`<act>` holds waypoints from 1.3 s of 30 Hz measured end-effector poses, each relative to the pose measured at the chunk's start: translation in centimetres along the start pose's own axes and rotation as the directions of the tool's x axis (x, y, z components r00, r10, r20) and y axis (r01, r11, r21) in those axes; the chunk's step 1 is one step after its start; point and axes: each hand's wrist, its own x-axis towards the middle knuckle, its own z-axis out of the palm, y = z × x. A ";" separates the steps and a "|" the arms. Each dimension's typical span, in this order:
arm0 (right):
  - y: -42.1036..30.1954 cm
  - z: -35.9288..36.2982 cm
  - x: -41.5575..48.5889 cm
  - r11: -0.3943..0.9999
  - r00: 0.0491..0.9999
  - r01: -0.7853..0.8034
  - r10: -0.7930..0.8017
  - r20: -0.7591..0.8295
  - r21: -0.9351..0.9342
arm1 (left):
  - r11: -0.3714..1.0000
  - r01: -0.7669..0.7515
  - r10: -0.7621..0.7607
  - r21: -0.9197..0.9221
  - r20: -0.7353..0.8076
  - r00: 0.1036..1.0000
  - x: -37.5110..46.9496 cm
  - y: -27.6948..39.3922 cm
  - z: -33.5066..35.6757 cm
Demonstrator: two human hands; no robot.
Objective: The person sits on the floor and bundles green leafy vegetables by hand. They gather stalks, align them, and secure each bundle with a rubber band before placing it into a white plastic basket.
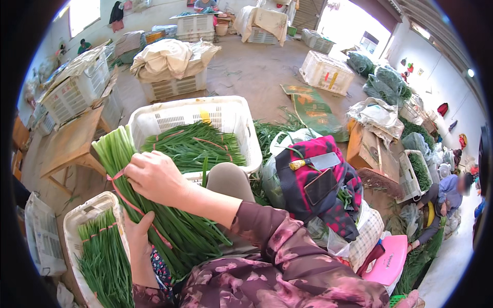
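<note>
A thick bundle of garlic chives (169, 227) lies slanted over my lap, its pale stem ends up to the left. My left hand (138, 231) grips the bundle from below, thumb on the near side. With bent fingers my right hand (158, 177) pinches a pink tie (115, 176) wrapped around the bundle below the stem ends. The tie's loose length trails down along the leaves. In front of my knee, a white plastic crate (252, 134) holds tied chive bundles (188, 146). Another white crate (71, 219) at my left holds more chives (102, 254).
At my right, a cleaver (321, 161) and a smartphone (320, 186) lie on a pink-and-dark cloth (285, 184). Beyond are a wooden table (73, 142), a covered crate (175, 86) and a broom (381, 181). A person (448, 196) sits at the far right, beside a pink stool (389, 261).
</note>
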 end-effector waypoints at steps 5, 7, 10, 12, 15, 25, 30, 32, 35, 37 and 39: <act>-1.6 -0.3 -0.2 0.827 0.941 -0.245 0.077 0.330 0.506 | 0.996 -0.090 0.090 -0.019 -0.002 0.996 0.6 -0.1 -0.1; -4.1 -1.2 -1.4 0.683 0.835 -0.343 -0.092 0.543 0.644 | 0.994 -0.043 0.036 -0.103 -0.071 0.997 2.5 -0.9 -1.8; -7.7 -2.5 -4.3 0.538 0.578 -0.518 -0.353 0.736 0.665 | 0.923 -0.038 0.010 -0.382 -0.073 0.997 3.1 0.9 -2.3; -8.6 -3.3 -5.4 0.498 0.415 -0.646 -0.406 0.814 0.578 | 0.885 -0.080 0.029 -0.458 -0.119 0.993 4.2 0.7 -4.5; -7.2 -3.3 -6.9 0.741 0.319 -0.469 -0.365 0.874 0.481 | 0.827 -0.130 0.016 -0.547 -0.208 0.978 5.1 0.3 -7.1; -6.2 -3.7 -6.5 0.721 0.745 -0.631 0.459 0.485 0.287 | 0.731 -0.288 -0.012 -0.618 -0.434 0.901 3.2 0.4 -8.3; -2.5 -2.8 -8.9 0.764 0.793 -0.592 0.495 0.354 0.256 | 0.692 -0.331 -0.051 -0.642 -0.501 0.864 2.5 0.3 -9.0; -3.1 -3.2 -9.2 0.821 0.797 -0.555 0.480 0.368 0.132 | 0.679 -0.329 -0.066 -0.656 -0.501 0.863 2.3 0.4 -8.7; -3.5 -3.2 -10.2 0.941 0.831 -0.308 0.337 0.442 -0.139 | 0.692 -0.348 -0.081 -0.632 -0.547 0.833 2.3 0.0 -9.6; -2.0 -2.8 -12.2 0.918 0.787 -0.307 0.394 0.475 -0.251 | 0.674 -0.367 -0.088 -0.641 -0.563 0.821 2.1 -0.3 -10.8; -1.4 -3.0 -12.7 0.860 0.785 -0.367 0.491 0.378 -0.354 | 0.646 -0.396 -0.077 -0.652 -0.572 0.816 2.3 -1.3 -12.5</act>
